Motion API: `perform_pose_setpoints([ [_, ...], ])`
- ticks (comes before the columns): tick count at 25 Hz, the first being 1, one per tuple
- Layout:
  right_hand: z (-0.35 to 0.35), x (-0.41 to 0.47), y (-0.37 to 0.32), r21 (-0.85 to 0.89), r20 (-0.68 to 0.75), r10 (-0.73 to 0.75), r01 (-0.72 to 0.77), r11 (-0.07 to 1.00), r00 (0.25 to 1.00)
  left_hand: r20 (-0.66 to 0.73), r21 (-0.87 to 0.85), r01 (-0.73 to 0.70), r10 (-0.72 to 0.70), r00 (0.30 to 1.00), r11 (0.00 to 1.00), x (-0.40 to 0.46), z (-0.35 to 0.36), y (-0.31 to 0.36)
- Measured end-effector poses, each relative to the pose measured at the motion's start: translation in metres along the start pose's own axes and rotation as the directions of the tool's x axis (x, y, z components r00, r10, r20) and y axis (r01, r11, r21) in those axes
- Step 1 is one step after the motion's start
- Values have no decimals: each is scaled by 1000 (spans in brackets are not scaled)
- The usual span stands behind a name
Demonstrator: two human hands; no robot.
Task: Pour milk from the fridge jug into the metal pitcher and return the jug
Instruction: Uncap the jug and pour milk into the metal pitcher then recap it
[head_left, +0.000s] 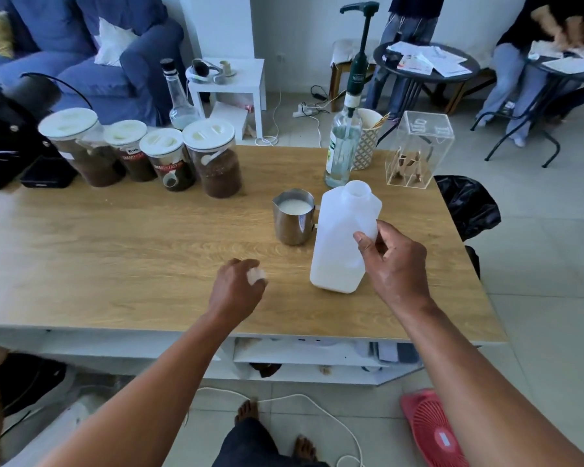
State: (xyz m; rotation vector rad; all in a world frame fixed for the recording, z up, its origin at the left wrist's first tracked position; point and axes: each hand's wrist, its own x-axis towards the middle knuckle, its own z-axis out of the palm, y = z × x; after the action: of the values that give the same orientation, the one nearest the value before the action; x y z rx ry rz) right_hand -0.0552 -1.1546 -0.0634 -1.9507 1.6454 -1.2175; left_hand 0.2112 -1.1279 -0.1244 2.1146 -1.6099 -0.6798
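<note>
A translucent white milk jug (338, 237) stands upright and uncapped on the wooden table (122, 257), with a little milk left at its bottom. My right hand (397, 261) touches the jug's right side near the handle, its fingers loosely curled and partly apart. To the jug's left stands the metal pitcher (293, 217), holding milk almost to the rim. My left hand (238, 288) hovers low over the table in front of the pitcher, its fingers closed on the small white jug cap (257, 275).
Several coffee jars (213, 160) with white lids line the table's back left beside a black machine (4, 143). A pump bottle (343, 143), a patterned cup (368, 139) and a clear acrylic box (418, 150) stand at the back right. People sit beyond.
</note>
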Motion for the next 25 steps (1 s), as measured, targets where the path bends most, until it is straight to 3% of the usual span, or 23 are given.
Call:
perform_pose_setpoints([
  [2, -2, 0, 0, -9, 5, -2, 2, 1000, 1000, -97, -212, -39, 18, 995, 976, 3, -26, 48],
  [4, -3, 1, 1, -9, 10, 10, -10, 1000, 1000, -180, -326, -183, 129, 975, 927, 6, -54, 104],
  [6, -5, 2, 0, -26, 12, 35, -35, 999, 999, -213, -316, -348, 292, 933, 882, 5, -74, 151],
  [9, -6, 3, -3, -53, 18, 65, -64, 997, 998, -147, -118, -523, 506, 850, 844, 11, -79, 186],
  [12, -9, 5, -6, -46, 33, 86, -84, 995, 996, -78, -53, -568, 564, 822, 821, 21, -70, 191],
  [19, -11, 3, -6, -42, 30, 93, -92, 995, 995, -88, 61, -623, 626, 775, 780, 31, -67, 198],
  [25, -11, 4, -5, -27, 33, 86, -85, 996, 996, -32, -4, -642, 642, 766, 766, 30, -67, 191],
])
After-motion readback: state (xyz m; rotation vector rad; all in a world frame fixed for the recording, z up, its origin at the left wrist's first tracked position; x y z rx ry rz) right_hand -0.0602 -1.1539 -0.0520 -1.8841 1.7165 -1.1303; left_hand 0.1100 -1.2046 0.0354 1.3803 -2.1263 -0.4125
